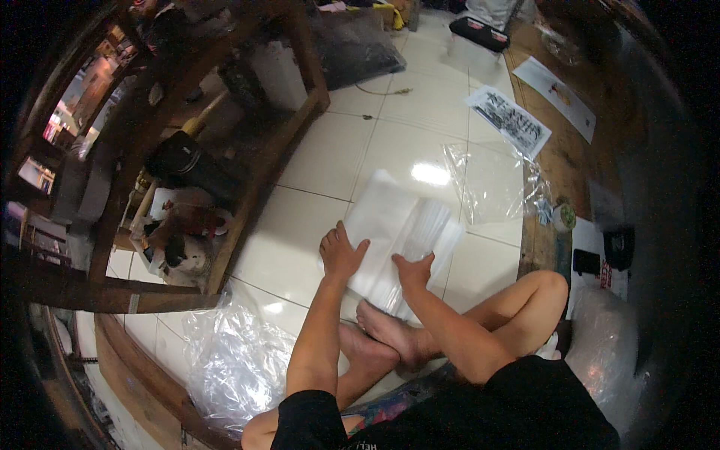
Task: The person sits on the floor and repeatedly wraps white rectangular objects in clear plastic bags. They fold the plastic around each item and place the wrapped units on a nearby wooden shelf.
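Note:
A stack of clear plastic sleeves lies on the floor in front of my crossed feet. Its right part is a thicker, ridged fold of layered plastic. My left hand rests on the left edge of the stack, fingers stretched and thumb spread toward the middle. On the folded part lies my right hand, its thumb pointing left and apart from the forefinger; its other fingers are partly hidden. Both hands press on the plastic from above, and I see nothing gripped between their fingers.
Crumpled clear plastic lies left of my legs. An empty clear bag lies ahead to the right, beside a printed sheet. A wooden shelf frame stands at the left; a low wooden board runs along the right.

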A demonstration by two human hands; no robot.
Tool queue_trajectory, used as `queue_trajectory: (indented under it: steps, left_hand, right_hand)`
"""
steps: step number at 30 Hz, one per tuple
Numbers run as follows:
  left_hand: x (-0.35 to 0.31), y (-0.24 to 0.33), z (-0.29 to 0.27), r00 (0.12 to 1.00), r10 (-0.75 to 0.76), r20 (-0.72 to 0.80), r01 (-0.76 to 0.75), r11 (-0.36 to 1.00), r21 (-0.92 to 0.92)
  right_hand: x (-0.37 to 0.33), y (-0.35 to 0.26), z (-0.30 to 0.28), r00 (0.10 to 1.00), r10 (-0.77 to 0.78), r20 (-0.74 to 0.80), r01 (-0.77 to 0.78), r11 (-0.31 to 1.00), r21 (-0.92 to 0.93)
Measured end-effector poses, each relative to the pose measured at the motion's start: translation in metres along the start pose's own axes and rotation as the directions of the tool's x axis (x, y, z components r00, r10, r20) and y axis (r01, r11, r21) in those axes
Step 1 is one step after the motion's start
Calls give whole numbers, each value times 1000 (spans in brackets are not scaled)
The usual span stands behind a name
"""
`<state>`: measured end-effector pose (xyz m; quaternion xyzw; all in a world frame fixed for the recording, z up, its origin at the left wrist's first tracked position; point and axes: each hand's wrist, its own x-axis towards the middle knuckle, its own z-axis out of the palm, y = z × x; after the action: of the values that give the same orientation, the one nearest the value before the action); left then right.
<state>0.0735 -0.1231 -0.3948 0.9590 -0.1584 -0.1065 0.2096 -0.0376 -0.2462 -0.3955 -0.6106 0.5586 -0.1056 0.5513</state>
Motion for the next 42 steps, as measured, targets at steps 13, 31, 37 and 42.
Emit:
queue_trajectory:
  steps: [13,31,37,42]
  left_hand:
    - [5,-24,5,999,-29,36,39,952,-305]
    - [-163,42,-119,890,430,151,412,-618,-669]
    - [-130,32,-93,898,221,382,440,-382,-813]
    - [-104,60,-95,897,-61,437,434,-65,-899]
  right_hand:
    - [-3,-83,-66,744,-384,547,-1,818,576]
    - [-97,-163,-170,554,-297,778,70,948,311]
    - [-12,-112,-152,483,-235,843,-12,961,275]
    - [24,-122,-159,661,-327,675,272,943,191]
